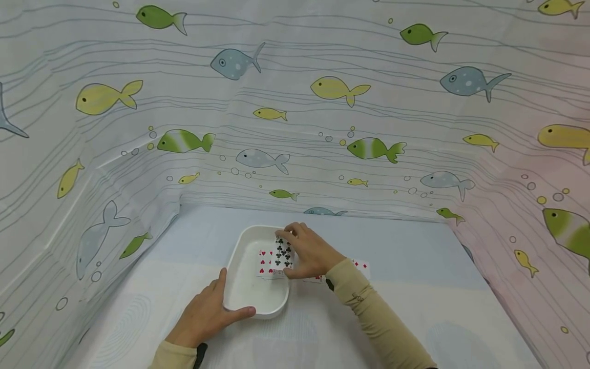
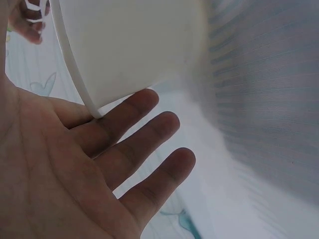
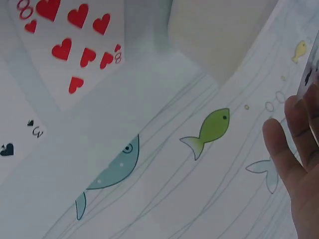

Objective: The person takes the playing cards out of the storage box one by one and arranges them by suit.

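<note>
I have the clubs card (image 1: pixel 282 251) over the right side of the white tray (image 1: pixel 241 287), pinched by its ends between fingers and thumb of the right hand (image 1: pixel 313 251); I can't tell whether it touches the hearts card (image 1: pixel 264 262) lying inside. Should the thumb let go first, I'd expect it to land skewed or catch the rim. The left hand (image 1: pixel 205 310) lies unclenched against the tray's near-left corner, so a knock from the right might slide it. Outside, the right sleeve (image 1: pixel 364 297) crosses close above the diamonds card (image 1: pixel 361 267); a low forearm could drag that askew.
</note>
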A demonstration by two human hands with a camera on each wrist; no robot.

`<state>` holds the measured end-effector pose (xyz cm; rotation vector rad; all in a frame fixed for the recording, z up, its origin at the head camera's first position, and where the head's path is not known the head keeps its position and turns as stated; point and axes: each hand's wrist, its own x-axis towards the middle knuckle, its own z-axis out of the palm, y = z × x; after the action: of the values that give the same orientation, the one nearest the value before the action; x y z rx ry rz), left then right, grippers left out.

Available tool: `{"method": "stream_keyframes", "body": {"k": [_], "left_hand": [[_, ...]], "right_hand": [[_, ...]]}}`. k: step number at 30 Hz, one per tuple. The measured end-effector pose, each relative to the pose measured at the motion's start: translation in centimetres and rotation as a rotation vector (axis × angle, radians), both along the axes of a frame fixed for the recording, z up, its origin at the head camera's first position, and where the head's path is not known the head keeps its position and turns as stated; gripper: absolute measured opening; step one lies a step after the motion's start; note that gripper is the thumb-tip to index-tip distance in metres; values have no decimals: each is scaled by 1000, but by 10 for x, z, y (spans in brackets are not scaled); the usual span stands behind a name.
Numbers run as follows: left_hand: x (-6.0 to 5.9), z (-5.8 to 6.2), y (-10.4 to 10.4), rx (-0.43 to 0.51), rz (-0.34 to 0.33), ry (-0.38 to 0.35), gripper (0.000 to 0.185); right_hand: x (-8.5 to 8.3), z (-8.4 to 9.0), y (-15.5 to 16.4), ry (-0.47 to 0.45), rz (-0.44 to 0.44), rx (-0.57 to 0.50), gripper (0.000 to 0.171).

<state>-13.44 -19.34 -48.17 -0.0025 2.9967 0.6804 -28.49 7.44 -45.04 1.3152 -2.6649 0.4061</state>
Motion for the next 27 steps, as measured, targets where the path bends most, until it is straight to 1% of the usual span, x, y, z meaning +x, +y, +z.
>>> {"method": "stream_keyframes", "body": {"k": [5,10,14,17,21,27], "left_hand": [[0,1,1,7,-8,3,134],[1,2,0,12,-19,16,134],[1,2,0,13,-23,21,134],[1,2,0,17,-23,22,134],[1,2,0,19,-10,21,136],[2,0,-1,17,-6,37,136]], "right_hand": [[-6,2,24,36,-13,21,88],[-10,4,50,35,-39,28,89],[-8,3,70,28,-67,52,88],[-6,2,84,24,-65,58,86],[-5,-3,102,26,-62,67,85],[-2,-10,127,1,-95,81,87]]}}
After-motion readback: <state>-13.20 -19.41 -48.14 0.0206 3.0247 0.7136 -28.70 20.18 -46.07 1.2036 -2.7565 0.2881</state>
